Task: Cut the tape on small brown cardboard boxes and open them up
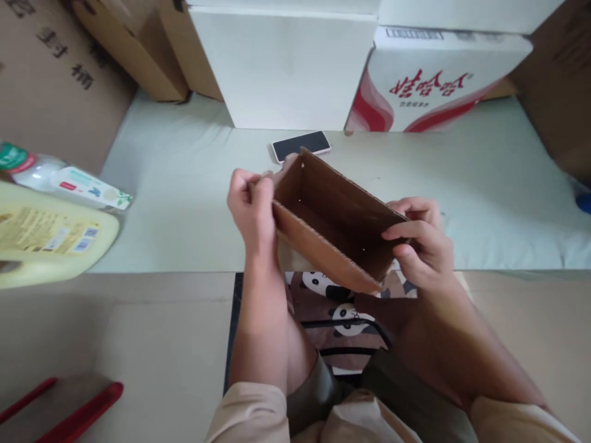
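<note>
Head view, from the nearest part outward: beige sleeves (249, 409) and dark shorts (316, 384) fill the bottom edge, with red bars (85, 411) low on the left over the pale floor (152, 344). Between the legs shows a brown panda-print fabric (311, 311), partly covered by the forearms. Above it, at the near edge of a surface draped in pale green cloth (184, 203), the open-topped cardboard box (318, 243) is held up at a slant, its hollow inside facing the camera. The left hand (253, 206) pinches its left end between thumb and fingers; the right hand (422, 240) grips the right end, fingers over the rim. On the left lie a yellow jug (55, 231), a clear bottle (44, 172) with a green and red label, and a small white carton (90, 186). Just beyond the held box, a phone (302, 146) rests on the cloth, dark screen up. Farthest back stand a plain white box (290, 71), a white carton with red lettering (429, 83) to its right, and large brown boxes (55, 86) at both sides.
</note>
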{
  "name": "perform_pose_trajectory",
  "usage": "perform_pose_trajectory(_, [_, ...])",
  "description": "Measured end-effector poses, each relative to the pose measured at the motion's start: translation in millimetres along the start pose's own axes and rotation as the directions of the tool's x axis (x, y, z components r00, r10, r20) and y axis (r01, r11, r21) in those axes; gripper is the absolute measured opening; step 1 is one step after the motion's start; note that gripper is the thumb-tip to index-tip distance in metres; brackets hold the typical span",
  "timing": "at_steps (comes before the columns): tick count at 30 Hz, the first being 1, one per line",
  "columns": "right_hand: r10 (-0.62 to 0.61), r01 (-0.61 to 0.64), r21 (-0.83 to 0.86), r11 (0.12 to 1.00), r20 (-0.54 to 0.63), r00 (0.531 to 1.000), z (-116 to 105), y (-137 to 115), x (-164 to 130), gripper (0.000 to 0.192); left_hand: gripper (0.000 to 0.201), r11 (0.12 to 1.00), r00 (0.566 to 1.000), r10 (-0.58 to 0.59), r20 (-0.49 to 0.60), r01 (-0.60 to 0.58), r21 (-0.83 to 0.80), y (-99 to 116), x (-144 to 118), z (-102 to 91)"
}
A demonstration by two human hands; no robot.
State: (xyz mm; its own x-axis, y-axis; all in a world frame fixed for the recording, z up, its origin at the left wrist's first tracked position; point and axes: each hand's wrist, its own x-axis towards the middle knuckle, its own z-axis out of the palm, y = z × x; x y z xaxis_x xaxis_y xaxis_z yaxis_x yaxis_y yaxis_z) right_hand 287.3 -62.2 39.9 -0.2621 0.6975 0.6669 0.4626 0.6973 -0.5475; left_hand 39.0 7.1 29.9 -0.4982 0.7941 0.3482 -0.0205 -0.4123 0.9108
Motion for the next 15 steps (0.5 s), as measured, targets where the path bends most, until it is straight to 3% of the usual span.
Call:
perform_pose_trajectory(4, [0.076,-0.076,-0.007,0.997,-0.044,0.996,-2,13,-7,0.031,0.036,0.994,0.998,0.055,-0.015,-0.056,-0.089,-2,-3,9.9])
perform_pose_trajectory(6, [0.212,-0.207,0.065,0.976,-0.076,0.974,-1,18,-14,0.039,0.038,0.991,0.996,0.079,0.046,-0.073,-0.111,-4,-7,14.3])
perform_pose_trajectory(9, [0.422,-0.398,0.222,0.89,-0.073,0.904,4,21,-24,0.041,0.043,0.992,0.987,0.104,0.126,-0.095,-0.077,-12,-10,18.3])
perform_pose_trajectory(13, [0.407,-0.369,0.353,0.86,-0.038,0.913,7,19,-30,0.014,0.039,0.989,0.972,0.118,0.204,-0.133,0.059,-26,-8,15.8])
perform_pose_trajectory(15, [0.343,-0.33,0.379,0.865,0.034,0.939,3,17,-28,0.016,0.049,0.971,0.955,0.118,0.274,-0.168,0.168,-33,-5,11.5])
